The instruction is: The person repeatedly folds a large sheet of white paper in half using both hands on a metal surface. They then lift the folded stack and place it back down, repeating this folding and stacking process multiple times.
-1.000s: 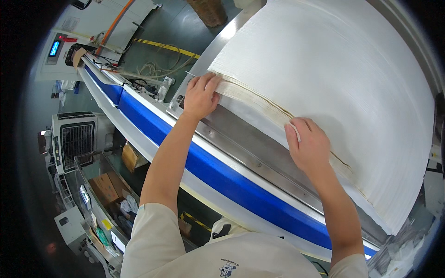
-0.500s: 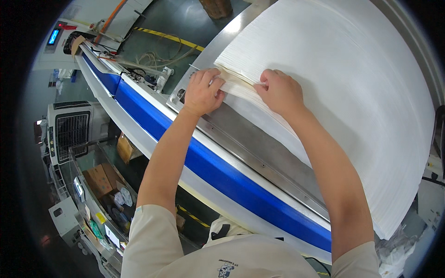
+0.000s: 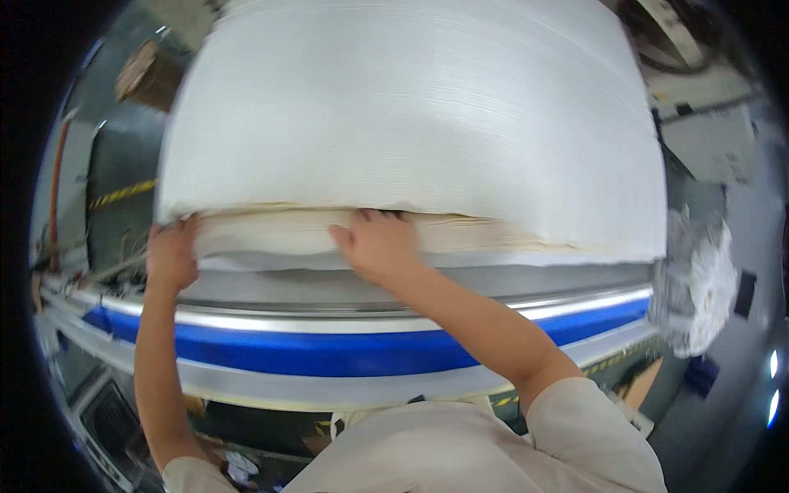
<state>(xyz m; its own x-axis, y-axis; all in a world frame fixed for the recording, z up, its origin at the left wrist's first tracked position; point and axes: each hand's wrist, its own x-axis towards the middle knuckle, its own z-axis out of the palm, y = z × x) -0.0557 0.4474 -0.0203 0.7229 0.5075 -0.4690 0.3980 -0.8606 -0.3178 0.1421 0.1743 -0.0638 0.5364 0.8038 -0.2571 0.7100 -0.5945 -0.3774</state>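
A large thick stack of thin white layered sheets [image 3: 394, 107] covers the machine bed; whether they are cloth or paper I cannot tell. Along its near side lies a cream-coloured bundle of layers [image 3: 271, 232], with a dark gap behind it. My left hand [image 3: 173, 251] grips the bundle's left end, fingers curled over the corner. At its middle, my right hand [image 3: 382, 246] hooks its fingertips over the far edge into the gap, thumb out to the left. Both hands are slightly blurred.
A grey metal strip [image 3: 271, 287] and a blue padded rail [image 3: 329, 352] run between my body and the stack. Clear plastic bags [image 3: 699, 279] hang at the right end. A brown roll [image 3: 148, 76] stands on the floor at far left, near yellow-striped floor tape [image 3: 123, 194].
My view has swung round to face the stack squarely. My hands have moved farther apart, from pinching the layers near the corner to the left end and middle of the bundle.
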